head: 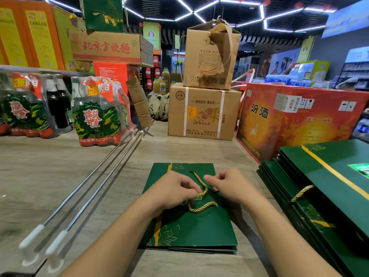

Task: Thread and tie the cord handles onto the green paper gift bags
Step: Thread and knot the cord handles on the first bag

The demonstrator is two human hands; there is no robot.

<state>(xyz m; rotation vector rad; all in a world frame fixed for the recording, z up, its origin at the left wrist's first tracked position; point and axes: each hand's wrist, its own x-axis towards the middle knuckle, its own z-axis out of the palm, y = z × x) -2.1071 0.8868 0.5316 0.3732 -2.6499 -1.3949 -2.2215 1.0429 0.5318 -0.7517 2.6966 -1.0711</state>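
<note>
While my left hand [173,188] pinches the gold cord [202,206] close to the bag's face, my right hand [231,185] curls in from the other side. Its fingertips are at the cord, though I cannot tell whether they grip it. Both hands rest over the upper half of the green gift bag [189,230], which lies flat beneath them. The cord's dark-tipped end lies just beyond my fingers, and a slack loop lies nearer to me.

If my pinch loosens, I judge the cord may slip out of its hole. A knot tied too small could pull through, and a hard tug could tear the paper.

Right of my right hand lies a stack of bags [329,176], one with a cord showing. Left of my left hand, two metal rods [95,186] run across the wood-grain floor [50,166]. Beyond my hands, cartons [203,112] and bottle packs [97,116] crowd a shop under hexagonal ceiling lights [219,5].
</note>
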